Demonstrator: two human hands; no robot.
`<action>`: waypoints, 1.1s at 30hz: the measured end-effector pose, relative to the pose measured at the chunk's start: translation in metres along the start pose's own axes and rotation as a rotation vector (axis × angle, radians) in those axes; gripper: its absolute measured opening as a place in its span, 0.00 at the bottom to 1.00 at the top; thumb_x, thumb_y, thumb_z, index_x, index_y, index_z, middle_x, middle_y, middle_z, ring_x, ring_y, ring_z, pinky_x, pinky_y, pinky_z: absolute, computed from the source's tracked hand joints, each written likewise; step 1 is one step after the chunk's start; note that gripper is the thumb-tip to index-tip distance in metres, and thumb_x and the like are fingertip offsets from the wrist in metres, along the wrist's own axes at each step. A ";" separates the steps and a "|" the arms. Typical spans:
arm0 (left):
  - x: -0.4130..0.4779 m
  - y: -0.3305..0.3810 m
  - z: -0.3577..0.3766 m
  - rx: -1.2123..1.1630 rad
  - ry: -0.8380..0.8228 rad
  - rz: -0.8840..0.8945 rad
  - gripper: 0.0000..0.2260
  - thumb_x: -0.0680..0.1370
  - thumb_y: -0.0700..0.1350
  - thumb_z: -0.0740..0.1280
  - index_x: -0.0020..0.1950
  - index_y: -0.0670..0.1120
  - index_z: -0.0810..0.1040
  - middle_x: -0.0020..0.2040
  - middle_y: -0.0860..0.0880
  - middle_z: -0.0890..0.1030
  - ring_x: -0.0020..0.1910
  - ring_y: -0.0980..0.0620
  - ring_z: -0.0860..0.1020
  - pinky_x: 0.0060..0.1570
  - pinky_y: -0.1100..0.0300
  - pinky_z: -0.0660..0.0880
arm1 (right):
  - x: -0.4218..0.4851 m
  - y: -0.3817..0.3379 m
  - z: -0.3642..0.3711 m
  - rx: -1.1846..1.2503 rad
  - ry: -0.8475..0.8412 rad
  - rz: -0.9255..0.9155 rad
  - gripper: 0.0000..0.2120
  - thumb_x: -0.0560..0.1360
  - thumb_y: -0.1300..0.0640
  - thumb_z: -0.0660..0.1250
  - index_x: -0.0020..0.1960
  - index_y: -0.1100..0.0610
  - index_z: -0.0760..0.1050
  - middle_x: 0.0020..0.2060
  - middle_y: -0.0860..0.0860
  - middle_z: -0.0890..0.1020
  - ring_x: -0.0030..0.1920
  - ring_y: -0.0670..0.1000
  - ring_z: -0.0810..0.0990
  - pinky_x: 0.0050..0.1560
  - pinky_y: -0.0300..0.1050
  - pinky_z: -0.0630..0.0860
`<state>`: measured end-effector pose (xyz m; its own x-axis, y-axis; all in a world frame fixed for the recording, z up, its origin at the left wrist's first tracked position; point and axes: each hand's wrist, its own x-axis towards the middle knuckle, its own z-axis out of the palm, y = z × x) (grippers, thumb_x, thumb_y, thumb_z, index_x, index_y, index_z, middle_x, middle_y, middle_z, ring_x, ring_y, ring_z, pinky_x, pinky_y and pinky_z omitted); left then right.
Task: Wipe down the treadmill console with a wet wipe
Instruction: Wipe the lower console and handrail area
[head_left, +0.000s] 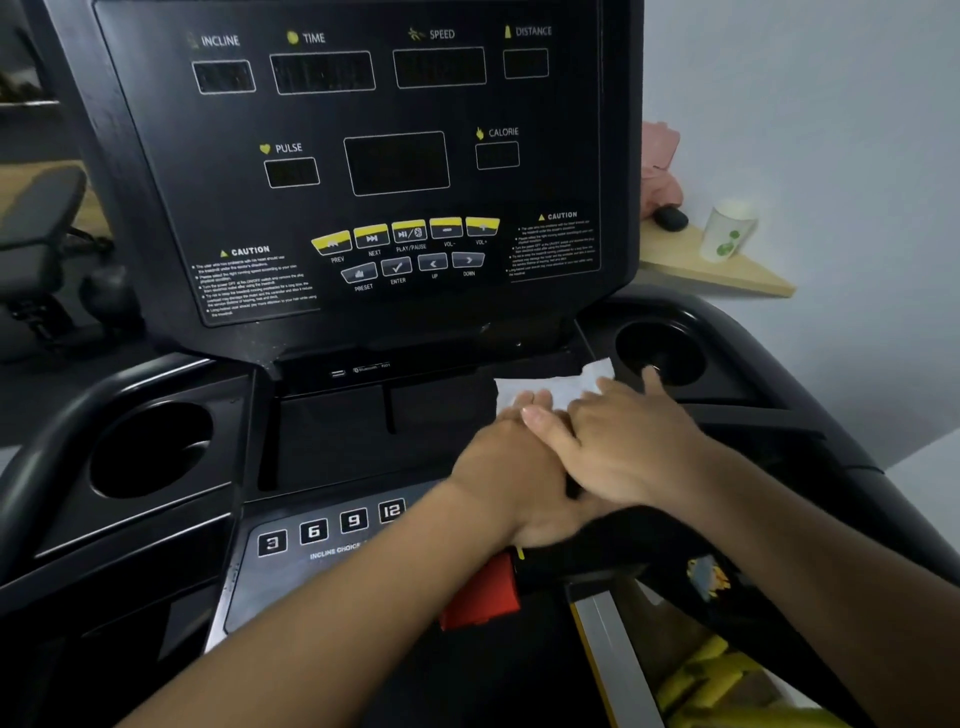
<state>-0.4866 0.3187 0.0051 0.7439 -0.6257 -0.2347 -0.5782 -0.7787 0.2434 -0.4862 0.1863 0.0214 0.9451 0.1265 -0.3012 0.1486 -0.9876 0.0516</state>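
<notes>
The black treadmill console (395, 166) fills the view, with its dark display panel above and a shallow tray (363, 436) below. A white wet wipe (558, 387) lies flat at the tray's right end, beside the right cup holder (660, 353). My left hand (506, 467) reaches in from the lower left, and its fingertips press on the wipe. My right hand (636, 447) lies partly over the left one; its fingers are spread across the wipe's right edge and reach the cup holder's rim. Most of the wipe is hidden under both hands.
A left cup holder (150, 449) sits opposite. Numbered incline buttons (332, 527) and a red safety key (480, 597) lie below my hands. A wooden shelf (727, 275) on the right wall carries a paper cup (727, 231) and a dark object (670, 218).
</notes>
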 end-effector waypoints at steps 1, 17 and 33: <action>0.000 0.001 0.002 -0.009 0.009 -0.008 0.40 0.75 0.72 0.53 0.80 0.52 0.47 0.80 0.42 0.46 0.79 0.45 0.43 0.75 0.51 0.48 | -0.004 0.001 0.000 0.021 -0.004 0.004 0.46 0.72 0.32 0.28 0.61 0.54 0.77 0.63 0.53 0.77 0.73 0.52 0.61 0.73 0.65 0.42; -0.011 -0.022 0.000 -0.079 0.018 0.017 0.39 0.75 0.72 0.51 0.80 0.51 0.53 0.81 0.49 0.48 0.79 0.53 0.44 0.76 0.54 0.49 | -0.026 0.045 0.024 0.399 0.055 -0.153 0.36 0.74 0.34 0.36 0.77 0.45 0.55 0.77 0.38 0.50 0.74 0.35 0.40 0.76 0.52 0.39; -0.003 -0.013 -0.006 -0.063 0.008 0.033 0.38 0.76 0.71 0.52 0.80 0.50 0.55 0.80 0.49 0.52 0.79 0.53 0.49 0.75 0.55 0.51 | -0.031 0.046 0.019 0.523 0.099 -0.106 0.25 0.81 0.40 0.46 0.75 0.46 0.62 0.77 0.40 0.53 0.76 0.43 0.53 0.76 0.47 0.46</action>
<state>-0.4792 0.3313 0.0079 0.7275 -0.6506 -0.2179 -0.5805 -0.7529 0.3101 -0.5140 0.1357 0.0153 0.9595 0.2111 -0.1866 0.1037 -0.8805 -0.4625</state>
